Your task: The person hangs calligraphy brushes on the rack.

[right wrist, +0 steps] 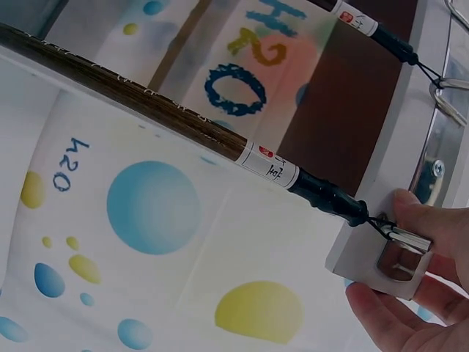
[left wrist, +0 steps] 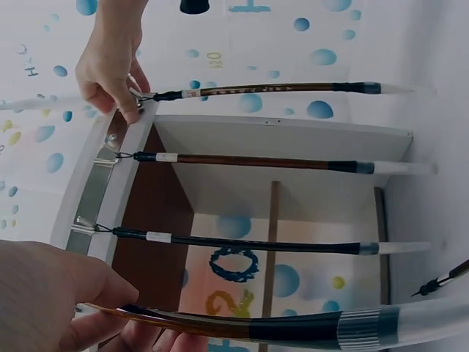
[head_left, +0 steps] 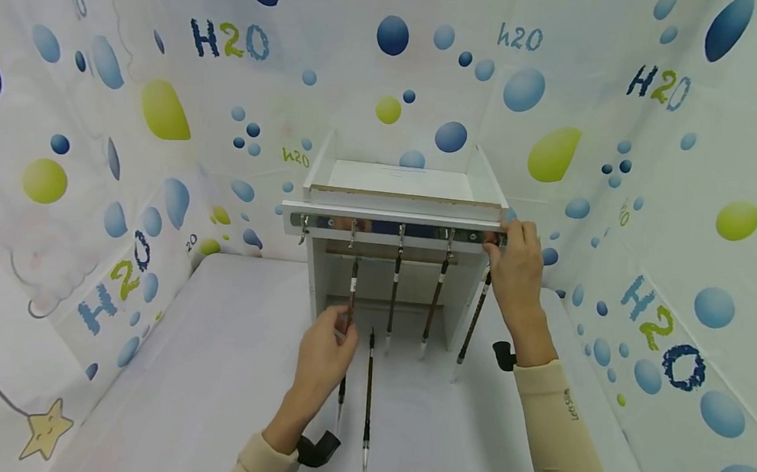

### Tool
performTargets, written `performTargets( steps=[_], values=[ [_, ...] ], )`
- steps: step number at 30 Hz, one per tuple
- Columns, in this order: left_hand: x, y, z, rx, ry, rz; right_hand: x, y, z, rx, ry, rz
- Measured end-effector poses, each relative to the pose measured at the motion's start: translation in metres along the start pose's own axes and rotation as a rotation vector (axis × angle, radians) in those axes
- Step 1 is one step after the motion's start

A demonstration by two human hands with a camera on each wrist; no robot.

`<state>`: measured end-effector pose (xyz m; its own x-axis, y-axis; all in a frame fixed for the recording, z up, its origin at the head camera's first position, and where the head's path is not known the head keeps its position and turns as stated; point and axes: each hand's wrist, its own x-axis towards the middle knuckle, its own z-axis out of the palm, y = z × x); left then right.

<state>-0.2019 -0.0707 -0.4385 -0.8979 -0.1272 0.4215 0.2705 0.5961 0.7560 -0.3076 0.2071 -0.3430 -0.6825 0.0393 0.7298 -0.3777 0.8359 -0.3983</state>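
A calligraphy brush (head_left: pixel 353 287) stands roughly upright between the thumb and fingers of my left hand (head_left: pixel 328 346), its top just below a hook; I cannot tell whether its loop is on that hook. My right hand (head_left: pixel 516 270) grips the right end of the white rack's rail (head_left: pixel 381 215), thumb in front beside the last hook (right wrist: pixel 410 238). A brush (right wrist: pixel 271 163) hangs from that hook by a black loop. Two more brushes, one in the middle (head_left: pixel 394 291) and one right of it (head_left: pixel 434 303), hang from hooks.
The leftmost hook (head_left: pixel 304 228) carries no brush. Another brush (head_left: pixel 368 396) lies on the white tabletop (head_left: pixel 218 373) before the rack. An open white tray (head_left: pixel 398 180) forms the rack's top. Patterned sheeting (head_left: pixel 343 48) surrounds the table.
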Motion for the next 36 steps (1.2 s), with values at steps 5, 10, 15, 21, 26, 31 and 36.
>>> performTargets(
  steps=[5, 10, 15, 21, 26, 31, 36],
  values=[
    [0.004, 0.002, -0.005, 0.010, 0.018, 0.003, 0.001, -0.001, -0.001, 0.006, -0.003, 0.006],
    [0.006, 0.003, -0.007, 0.010, 0.021, 0.000, 0.000, -0.001, -0.001, 0.008, 0.001, 0.003],
    [0.008, 0.004, -0.008, 0.010, 0.020, -0.006, 0.000, 0.000, 0.000, 0.004, 0.006, -0.001],
    [0.010, 0.003, -0.009, 0.013, 0.012, -0.006, 0.000, 0.000, 0.000, 0.001, 0.010, -0.001],
    [0.011, 0.002, -0.010, 0.022, 0.021, 0.015, 0.000, 0.001, 0.001, -0.007, 0.004, 0.005],
    [0.012, 0.003, -0.012, 0.018, 0.032, 0.011, 0.000, 0.001, 0.001, -0.014, -0.005, 0.011],
    [0.012, 0.004, -0.015, 0.006, 0.042, 0.001, 0.000, 0.001, 0.001, -0.014, -0.002, 0.005]
  ],
)
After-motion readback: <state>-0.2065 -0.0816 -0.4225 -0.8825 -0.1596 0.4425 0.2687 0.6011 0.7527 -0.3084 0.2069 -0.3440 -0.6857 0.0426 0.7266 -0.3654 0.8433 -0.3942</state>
